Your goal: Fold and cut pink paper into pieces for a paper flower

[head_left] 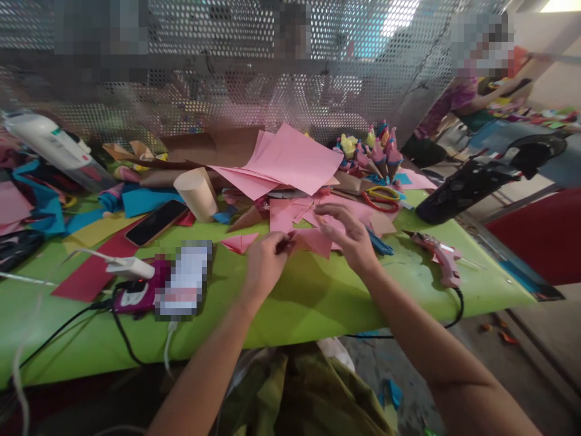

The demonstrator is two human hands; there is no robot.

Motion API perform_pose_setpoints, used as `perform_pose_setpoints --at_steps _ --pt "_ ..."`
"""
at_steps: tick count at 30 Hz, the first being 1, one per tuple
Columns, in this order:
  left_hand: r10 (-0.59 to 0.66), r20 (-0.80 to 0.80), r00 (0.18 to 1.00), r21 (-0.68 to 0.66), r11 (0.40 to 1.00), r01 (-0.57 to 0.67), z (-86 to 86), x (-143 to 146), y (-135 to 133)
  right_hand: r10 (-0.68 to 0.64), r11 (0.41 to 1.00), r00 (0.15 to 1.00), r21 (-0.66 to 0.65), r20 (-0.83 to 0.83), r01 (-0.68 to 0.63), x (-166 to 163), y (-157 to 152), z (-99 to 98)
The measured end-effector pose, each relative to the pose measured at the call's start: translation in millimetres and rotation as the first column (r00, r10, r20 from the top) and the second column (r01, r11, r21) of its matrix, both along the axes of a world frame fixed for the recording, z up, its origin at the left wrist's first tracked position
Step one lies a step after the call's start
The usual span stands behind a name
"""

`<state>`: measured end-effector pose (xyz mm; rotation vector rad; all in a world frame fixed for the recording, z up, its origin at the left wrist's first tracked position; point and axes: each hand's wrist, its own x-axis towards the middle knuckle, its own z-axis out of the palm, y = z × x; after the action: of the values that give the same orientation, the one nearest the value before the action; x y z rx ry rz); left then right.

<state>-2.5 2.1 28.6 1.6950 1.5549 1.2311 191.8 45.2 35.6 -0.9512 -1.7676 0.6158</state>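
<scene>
I see the pink paper piece (313, 241) lying on the green table (308, 303), near its middle and a little toward the far side, between the two hands. The left hand (265, 263) has its fingers curled together, pinching the piece's left corner. The right hand (349, 236) rests on top with its fingers loosely apart, the tips pressing the paper down.

Just left of the left hand lies one small folded pink triangle (239, 242). A blue strip (379, 244) pokes out from under the right hand. Behind the work a loose stack of pink sheets (290, 158) crowds in, along with one beige paper cone (197, 192) on its side and one phone (157, 222).

One pair of scissors (381, 197) lies beyond the right hand, with a cluster of finished cones (376, 151) behind it; I cannot count those. One pink glue gun (438, 254) lies to the right, its cord running over the near edge. One white charger (129, 266) sits to the left among cables.

A perforated screen (227, 91) closes the far side. The open green stretch lies between the hands and the near edge.
</scene>
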Motion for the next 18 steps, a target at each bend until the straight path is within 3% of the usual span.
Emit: perform_pose_setpoints --at_steps 3,7,11,18 --pt "-0.06 -0.179 0.982 0.051 0.996 0.07 -0.9 3.0 -1.8 0.039 0.997 0.977 0.06 0.21 -0.052 -8.9 -3.8 3.2" --pt "-0.112 -0.297 0.948 0.056 0.989 0.135 -1.4 3.8 -2.7 0.121 0.992 0.963 0.007 0.239 -0.126 -11.4 -0.6 0.4" --pt "-0.129 -0.226 0.965 0.04 0.989 0.142 -0.4 4.2 -3.6 0.104 0.994 0.981 -0.006 0.162 -0.105 -9.7 0.0 -0.5" --pt "-0.12 0.057 0.991 -0.049 0.991 0.123 4.2 -2.2 -2.5 -0.043 0.992 0.998 -0.115 0.034 0.047 -8.2 -1.1 2.2"
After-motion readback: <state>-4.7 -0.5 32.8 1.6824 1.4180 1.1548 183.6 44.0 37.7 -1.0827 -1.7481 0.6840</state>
